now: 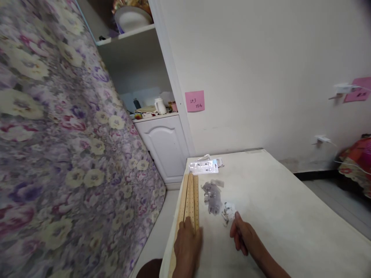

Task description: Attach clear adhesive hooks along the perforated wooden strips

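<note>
Taking the view's middle as the clock's centre, a floral curtain (72,154) fills 9 o'clock, shelves (127,35) with a white jug (160,106) lie toward 11, a pink note (194,101) is on the wall (261,77) near 12, and red patterned cloth (355,164) sits at 3. On the desk (261,200), grey packets (213,197) and small metal parts (226,217) lie between the strips and the right hand.

The wooden strips (189,200), dotted with holes, run from under the left hand (187,243) toward its 12 o'clock; its bent fingers rest over them, though whether they grip is not clear. From that hand, the packets are at 1 o'clock and the clear package (203,167) between 12 and 1. The right hand (242,234) is loosely curled, the metal parts near its fingertips at about 11.

The left hand covers part of the strips and is blurred. Whether the right hand holds anything cannot be told. The packets' contents are hard to make out, and the bottom edge cuts off both forearms.
</note>
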A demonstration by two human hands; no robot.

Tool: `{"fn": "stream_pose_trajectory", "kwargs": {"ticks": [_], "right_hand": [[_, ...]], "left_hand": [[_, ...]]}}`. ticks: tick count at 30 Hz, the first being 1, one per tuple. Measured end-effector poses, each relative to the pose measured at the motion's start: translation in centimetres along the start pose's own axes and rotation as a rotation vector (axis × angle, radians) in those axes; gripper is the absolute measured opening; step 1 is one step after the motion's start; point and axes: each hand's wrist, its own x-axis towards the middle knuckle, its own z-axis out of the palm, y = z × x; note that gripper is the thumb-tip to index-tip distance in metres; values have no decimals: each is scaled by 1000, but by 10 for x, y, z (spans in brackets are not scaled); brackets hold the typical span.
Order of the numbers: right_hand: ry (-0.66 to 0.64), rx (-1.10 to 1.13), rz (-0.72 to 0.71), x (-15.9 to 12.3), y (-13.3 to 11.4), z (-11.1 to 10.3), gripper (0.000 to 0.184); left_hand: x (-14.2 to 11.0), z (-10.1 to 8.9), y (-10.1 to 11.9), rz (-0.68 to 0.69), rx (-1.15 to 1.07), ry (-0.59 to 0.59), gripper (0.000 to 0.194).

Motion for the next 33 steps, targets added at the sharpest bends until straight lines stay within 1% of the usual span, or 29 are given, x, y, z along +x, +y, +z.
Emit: {"fn": "stream_pose_trajectory", "kwargs": {"ticks": [3, 6, 9, 13, 15, 16, 18, 20, 21, 23, 24, 26, 27, 29, 31, 32, 33], "right_hand": [[-28, -10, 47, 1, 24, 4, 67], [-51, -12, 54, 0, 40, 6, 66], [-51, -2, 15, -2, 44, 8, 59], [-56, -11, -77, 1, 41, 15, 34], [-56, -7, -111, 3, 39, 20, 26], [-47, -3, -133, 4, 38, 23, 27], [6, 0, -186, 5, 33, 28, 36], [69, 16, -232, 3, 24, 30, 45], [86, 35, -246, 1, 18, 31, 48], [102, 75, -248, -5, 7, 30, 52], [121, 77, -245, -9, 2, 28, 53], [184, 40, -254, -16, -4, 20, 53], [211, 12, -260, -19, -6, 15, 52], [215, -48, -272, -23, -6, -1, 48], [186, -138, -291, -24, -5, -22, 46], [182, -213, -327, -25, -4, -34, 45], [193, -300, -361, -26, -2, -47, 44]], "left_hand": [[5, 5, 1, 5, -2, 1, 50], [10, 3, 1, 10, -27, 7, 44], [11, -3, 1, 4, -82, 30, 42], [5, -9, 4, -4, -183, 71, 39], [-4, -9, 8, 9, -248, 95, 38], [-10, -7, 12, 25, -287, 110, 39], [-25, 0, 23, 72, -431, 177, 41], [-42, 8, 38, 117, -516, 230, 44], [-51, 13, 47, 130, -545, 241, 43], [-69, 22, 65, 175, -616, 192, 42], [-77, 26, 74, 195, -654, 138, 41], [-90, 34, 87, 165, -686, -3, 45], [-96, 38, 91, 172, -694, -68, 47], [-104, 44, 95, 287, -710, -143, 56], [-107, 47, 93, 466, -713, -157, 63], [-107, 46, 90, 537, -706, -159, 63], [-105, 45, 86, 580, -697, -155, 60]]}}
